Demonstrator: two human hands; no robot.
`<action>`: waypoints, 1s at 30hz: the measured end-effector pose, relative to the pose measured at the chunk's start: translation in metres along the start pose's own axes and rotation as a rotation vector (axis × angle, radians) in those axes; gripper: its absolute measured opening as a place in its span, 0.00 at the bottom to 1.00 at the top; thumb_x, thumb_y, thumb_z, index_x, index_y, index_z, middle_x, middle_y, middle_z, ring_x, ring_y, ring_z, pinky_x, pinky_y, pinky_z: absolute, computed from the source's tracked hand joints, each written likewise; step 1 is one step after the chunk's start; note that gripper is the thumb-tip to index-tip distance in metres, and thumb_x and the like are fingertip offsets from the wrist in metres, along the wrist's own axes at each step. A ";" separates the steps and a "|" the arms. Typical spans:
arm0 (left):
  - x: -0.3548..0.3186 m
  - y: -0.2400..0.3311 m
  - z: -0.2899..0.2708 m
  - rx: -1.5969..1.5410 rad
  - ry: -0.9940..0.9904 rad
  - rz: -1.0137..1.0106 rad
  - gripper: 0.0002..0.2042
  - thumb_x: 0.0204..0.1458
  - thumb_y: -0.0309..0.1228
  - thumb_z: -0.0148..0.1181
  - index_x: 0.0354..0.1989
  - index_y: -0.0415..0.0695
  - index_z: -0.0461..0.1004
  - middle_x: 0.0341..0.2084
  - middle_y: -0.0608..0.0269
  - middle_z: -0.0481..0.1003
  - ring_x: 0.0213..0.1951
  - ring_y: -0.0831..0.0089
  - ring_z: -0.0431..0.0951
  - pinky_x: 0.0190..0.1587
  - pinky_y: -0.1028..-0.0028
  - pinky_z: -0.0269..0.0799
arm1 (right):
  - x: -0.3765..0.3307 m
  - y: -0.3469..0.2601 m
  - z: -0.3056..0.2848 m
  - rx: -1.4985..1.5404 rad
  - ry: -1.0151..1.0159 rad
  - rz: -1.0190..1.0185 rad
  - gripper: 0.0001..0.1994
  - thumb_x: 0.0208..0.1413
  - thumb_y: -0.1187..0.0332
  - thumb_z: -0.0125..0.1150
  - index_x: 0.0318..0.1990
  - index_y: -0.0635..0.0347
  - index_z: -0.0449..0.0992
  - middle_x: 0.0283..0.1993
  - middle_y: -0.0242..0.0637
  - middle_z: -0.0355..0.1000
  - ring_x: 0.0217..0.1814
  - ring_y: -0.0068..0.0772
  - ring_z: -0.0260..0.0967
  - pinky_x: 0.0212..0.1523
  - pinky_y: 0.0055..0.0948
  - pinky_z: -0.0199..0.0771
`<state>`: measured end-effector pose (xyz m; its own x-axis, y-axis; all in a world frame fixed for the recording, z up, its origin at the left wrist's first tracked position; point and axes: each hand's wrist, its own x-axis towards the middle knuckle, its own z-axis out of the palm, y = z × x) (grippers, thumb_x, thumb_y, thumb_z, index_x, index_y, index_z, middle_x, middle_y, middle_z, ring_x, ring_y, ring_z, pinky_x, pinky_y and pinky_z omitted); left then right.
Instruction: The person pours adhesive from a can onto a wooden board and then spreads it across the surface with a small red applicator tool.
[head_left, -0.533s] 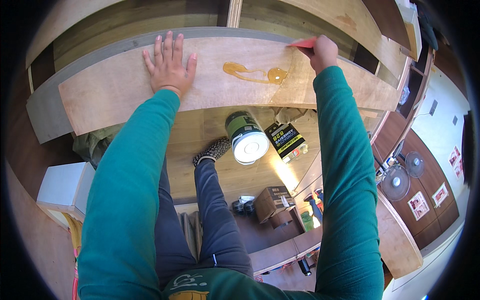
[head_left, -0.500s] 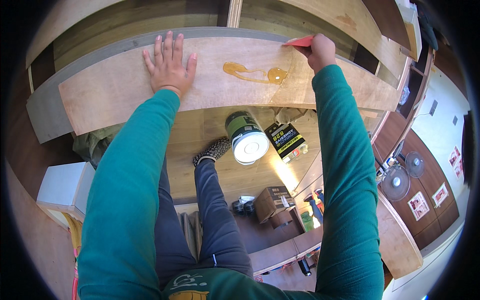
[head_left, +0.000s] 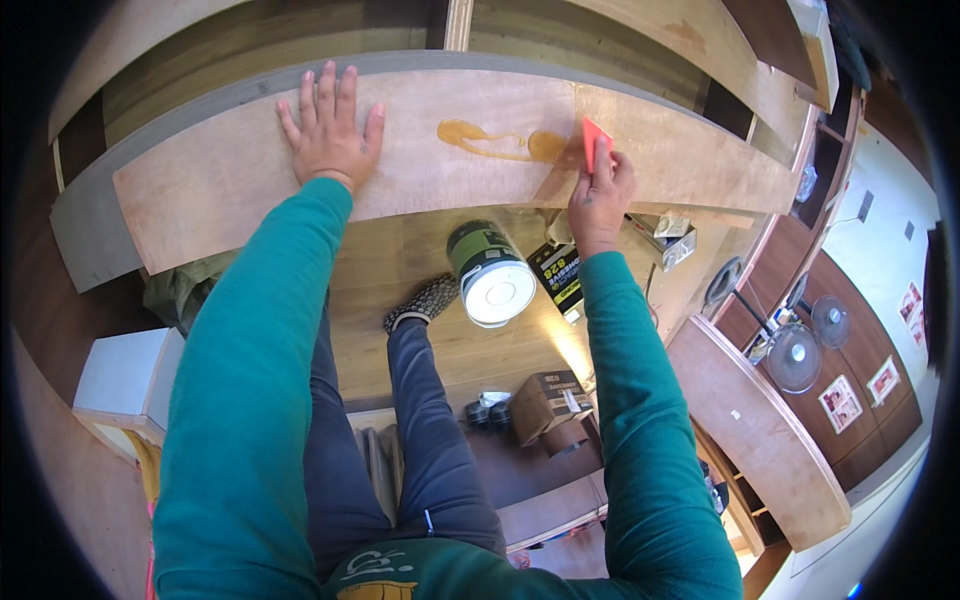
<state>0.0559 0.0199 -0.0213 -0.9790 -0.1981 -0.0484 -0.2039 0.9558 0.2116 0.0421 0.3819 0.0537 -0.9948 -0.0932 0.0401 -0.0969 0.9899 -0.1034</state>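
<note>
A long curved wooden board (head_left: 220, 165) stretches across in front of me. My left hand (head_left: 331, 135) lies flat on its left part, fingers spread. In my right hand (head_left: 602, 195) is a thin red-orange spreader (head_left: 595, 143), its edge on or just over the board, right of a puddle of amber glue (head_left: 500, 143). The glue forms a looped streak with a rounder blob at its right end. To the right of the spreader the board surface looks glossy, as if coated.
Below the board's near edge stands a tub with a white lid (head_left: 498, 292). Beside it sits a black and yellow box (head_left: 560, 280). A brown carton (head_left: 547, 408) rests nearer me. Another curved board (head_left: 765, 430) and standing fans (head_left: 795, 355) are at the right.
My right hand has brought the spreader from the board's far edge down and slightly left, close to the glue blob. My left hand has stayed on the board.
</note>
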 end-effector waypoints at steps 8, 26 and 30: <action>-0.003 -0.007 0.004 0.001 0.021 -0.006 0.32 0.63 0.55 0.47 0.74 0.58 0.58 0.75 0.66 0.54 0.77 0.61 0.47 0.75 0.43 0.30 | 0.008 -0.011 -0.039 0.159 -0.297 0.189 0.13 0.62 0.66 0.58 0.50 0.60 0.80 0.45 0.47 0.76 0.45 0.54 0.74 0.47 0.48 0.74; -0.001 -0.007 0.006 0.011 -0.001 -0.014 0.32 0.63 0.56 0.45 0.74 0.60 0.57 0.75 0.67 0.54 0.77 0.62 0.45 0.76 0.43 0.29 | 0.044 -0.029 0.004 0.729 -0.351 0.724 0.13 0.59 0.67 0.52 0.37 0.71 0.75 0.31 0.49 0.77 0.34 0.45 0.78 0.38 0.43 0.80; -0.001 -0.006 0.006 0.023 -0.016 -0.020 0.32 0.63 0.57 0.44 0.74 0.61 0.57 0.75 0.67 0.53 0.77 0.63 0.45 0.76 0.43 0.29 | 0.062 -0.043 0.001 0.916 -0.168 0.989 0.12 0.61 0.70 0.49 0.46 0.69 0.72 0.40 0.48 0.75 0.38 0.47 0.79 0.32 0.48 0.86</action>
<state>0.0584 0.0158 -0.0286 -0.9744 -0.2142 -0.0684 -0.2234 0.9564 0.1883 -0.0152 0.3340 0.0599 -0.6447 0.5320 -0.5490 0.7341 0.2307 -0.6386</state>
